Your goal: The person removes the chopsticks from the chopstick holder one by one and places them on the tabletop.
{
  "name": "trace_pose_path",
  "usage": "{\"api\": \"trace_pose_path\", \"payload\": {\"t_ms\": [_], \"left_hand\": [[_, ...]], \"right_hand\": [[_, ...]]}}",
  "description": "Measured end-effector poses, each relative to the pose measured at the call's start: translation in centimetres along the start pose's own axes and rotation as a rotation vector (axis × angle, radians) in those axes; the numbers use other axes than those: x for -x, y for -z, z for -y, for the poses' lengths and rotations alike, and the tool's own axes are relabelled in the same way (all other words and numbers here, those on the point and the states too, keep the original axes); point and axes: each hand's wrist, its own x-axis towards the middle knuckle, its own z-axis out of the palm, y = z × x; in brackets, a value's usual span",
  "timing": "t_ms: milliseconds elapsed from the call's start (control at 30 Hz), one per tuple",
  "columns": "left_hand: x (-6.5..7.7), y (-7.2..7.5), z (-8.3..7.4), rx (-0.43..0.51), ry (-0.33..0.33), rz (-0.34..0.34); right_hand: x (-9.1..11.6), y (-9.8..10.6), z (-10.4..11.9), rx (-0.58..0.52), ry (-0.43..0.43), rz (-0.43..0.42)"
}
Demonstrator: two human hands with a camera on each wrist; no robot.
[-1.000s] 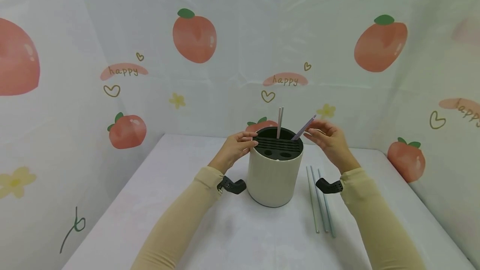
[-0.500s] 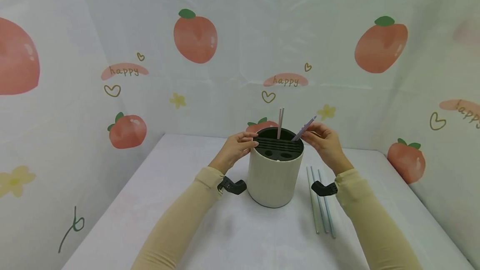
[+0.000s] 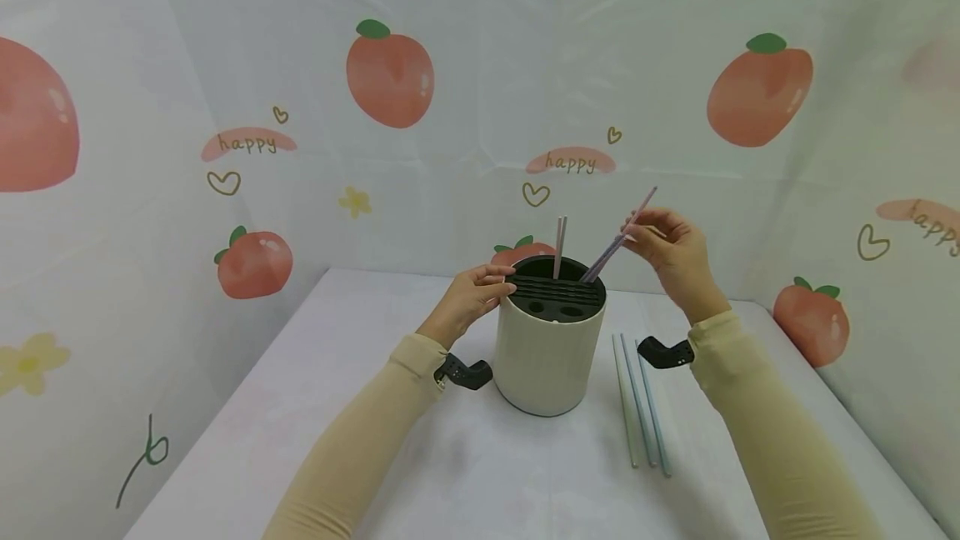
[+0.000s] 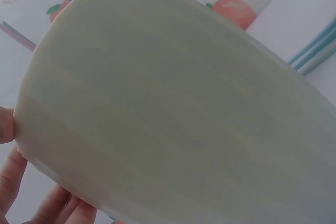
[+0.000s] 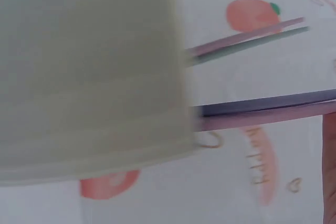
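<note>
A white cylindrical utensil holder (image 3: 549,369) with a black slotted top stands on the table. My left hand (image 3: 468,298) holds its left rim, thumb and fingertips at the edge; the left wrist view shows those fingers (image 4: 50,203) against the outer wall. Beyond the holder's right side, my right hand (image 3: 671,252) pinches a pink chopstick (image 3: 643,205) that slants up from the back opening. A purple chopstick (image 3: 606,257) leans along it, its upper end at the fingertips. Both run out past the rim in the right wrist view. Their lower ends are hidden inside.
A pink and green pair of chopsticks (image 3: 559,248) stands upright in the holder's back opening. To its right lie several chopsticks (image 3: 636,407), pale green and blue, on the white table (image 3: 450,473). A fruit-printed sheet (image 3: 442,157) hangs behind.
My right hand first moved in to the purple and pink chopsticks, then rose up and right, drawing the pink one farther out. My left hand has stayed at the rim.
</note>
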Motion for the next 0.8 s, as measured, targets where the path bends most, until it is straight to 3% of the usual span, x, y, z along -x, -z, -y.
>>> {"api": "trace_pose_path", "payload": {"t_ms": [133, 267, 367, 467, 533, 800], "left_hand": [[0.0, 0.0, 0.0, 0.002, 0.0, -0.003], [0.0, 0.0, 0.0, 0.002, -0.004, -0.003], [0.0, 0.0, 0.0, -0.001, -0.008, -0.003], [0.0, 0.0, 0.0, 0.0, -0.005, -0.005], [0.0, 0.0, 0.0, 0.0, -0.008, -0.006], [0.0, -0.1, 0.0, 0.009, -0.008, -0.007]], "right_hand": [[-1.5, -0.7, 3.7, -0.073, 0.098, -0.023], [-2.7, -0.8, 7.5, -0.179, 0.168, -0.164], [-2.9, 0.0, 9.6, -0.219, 0.17, -0.292], [-2.3, 1.6, 10.2, -0.194, 0.096, -0.374], [-1.4, 3.0, 9.7, -0.149, 0.004, -0.385], [4.5, 9.6, 3.0, 0.206, -0.376, -0.261]]}}
